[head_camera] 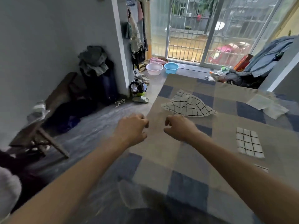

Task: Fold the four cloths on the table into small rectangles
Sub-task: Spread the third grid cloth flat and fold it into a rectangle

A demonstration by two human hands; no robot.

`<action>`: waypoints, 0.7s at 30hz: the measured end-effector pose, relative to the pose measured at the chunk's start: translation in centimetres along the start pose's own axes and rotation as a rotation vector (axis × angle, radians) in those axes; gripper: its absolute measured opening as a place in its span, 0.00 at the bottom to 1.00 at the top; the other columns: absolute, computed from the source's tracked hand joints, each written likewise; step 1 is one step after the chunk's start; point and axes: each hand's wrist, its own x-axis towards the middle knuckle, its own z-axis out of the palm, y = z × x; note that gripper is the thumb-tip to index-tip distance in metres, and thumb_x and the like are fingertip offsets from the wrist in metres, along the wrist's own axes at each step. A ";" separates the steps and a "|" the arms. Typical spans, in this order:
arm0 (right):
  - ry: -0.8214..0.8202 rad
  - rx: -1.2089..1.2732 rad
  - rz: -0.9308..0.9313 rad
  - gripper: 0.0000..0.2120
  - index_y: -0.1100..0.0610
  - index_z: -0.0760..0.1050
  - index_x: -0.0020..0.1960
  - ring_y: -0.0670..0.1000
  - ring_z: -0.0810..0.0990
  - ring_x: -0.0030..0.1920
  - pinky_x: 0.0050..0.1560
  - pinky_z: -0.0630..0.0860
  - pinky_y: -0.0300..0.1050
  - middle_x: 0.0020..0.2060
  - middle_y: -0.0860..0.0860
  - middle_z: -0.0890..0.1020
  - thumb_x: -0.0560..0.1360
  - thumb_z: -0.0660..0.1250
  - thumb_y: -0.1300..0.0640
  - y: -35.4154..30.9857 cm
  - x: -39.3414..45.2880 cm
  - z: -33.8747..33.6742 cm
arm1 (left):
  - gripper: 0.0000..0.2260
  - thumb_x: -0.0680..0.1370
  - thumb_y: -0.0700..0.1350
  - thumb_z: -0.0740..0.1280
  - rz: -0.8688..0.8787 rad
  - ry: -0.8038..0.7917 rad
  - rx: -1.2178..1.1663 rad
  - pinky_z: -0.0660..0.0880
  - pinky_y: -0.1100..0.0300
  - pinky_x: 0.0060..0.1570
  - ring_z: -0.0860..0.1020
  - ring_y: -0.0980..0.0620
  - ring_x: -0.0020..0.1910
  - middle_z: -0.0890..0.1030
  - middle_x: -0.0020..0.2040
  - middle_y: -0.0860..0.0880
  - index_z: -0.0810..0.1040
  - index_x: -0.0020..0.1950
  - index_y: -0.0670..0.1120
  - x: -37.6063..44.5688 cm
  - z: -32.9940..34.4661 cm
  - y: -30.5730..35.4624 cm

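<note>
- Both hands hang over the near-left part of the counter (161, 152), which wears a blue and tan checked cover; the left hand (131, 129) and the right hand (178, 127) have fingers loosely curled and hold nothing
- Just beyond them lies the crumpled grid cloth (189, 105), white with black lines, rumpled and unfolded
- At the far right a plain white cloth (267, 106) lies loosely spread, also unfolded
- To the right of the hands a folded grid cloth (249, 143) sits flat as a small neat rectangle; a sliver of another checked piece (262, 168) shows below it, too little to judge
- Step in hand, as I read it: reaching for the crumpled grid cloth, with at least one cloth done
- Next move calls for both hands to pinch two corners, pull the cloth toward the near edge and lay it flat before folding
</note>
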 end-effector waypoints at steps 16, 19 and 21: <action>-0.004 0.085 -0.110 0.08 0.47 0.77 0.48 0.52 0.78 0.49 0.50 0.78 0.51 0.49 0.47 0.81 0.71 0.64 0.46 -23.5 10.4 1.8 | 0.12 0.77 0.58 0.64 -0.137 -0.031 -0.062 0.67 0.56 0.48 0.74 0.53 0.58 0.74 0.61 0.55 0.77 0.57 0.57 -6.4 -3.8 -22.5; 0.017 0.105 -0.121 0.07 0.47 0.77 0.46 0.51 0.78 0.47 0.47 0.77 0.49 0.47 0.47 0.80 0.71 0.65 0.47 -25.9 15.2 1.8 | 0.11 0.77 0.58 0.63 -0.152 -0.042 -0.063 0.68 0.57 0.47 0.75 0.54 0.57 0.74 0.61 0.56 0.77 0.57 0.58 -3.7 -5.0 -26.7; 0.036 0.133 -0.121 0.06 0.46 0.77 0.44 0.53 0.78 0.46 0.47 0.77 0.49 0.45 0.48 0.81 0.70 0.64 0.46 -27.5 18.7 1.7 | 0.11 0.77 0.58 0.62 -0.148 -0.036 -0.058 0.70 0.57 0.47 0.75 0.54 0.56 0.74 0.59 0.56 0.77 0.57 0.58 -1.6 -6.0 -29.8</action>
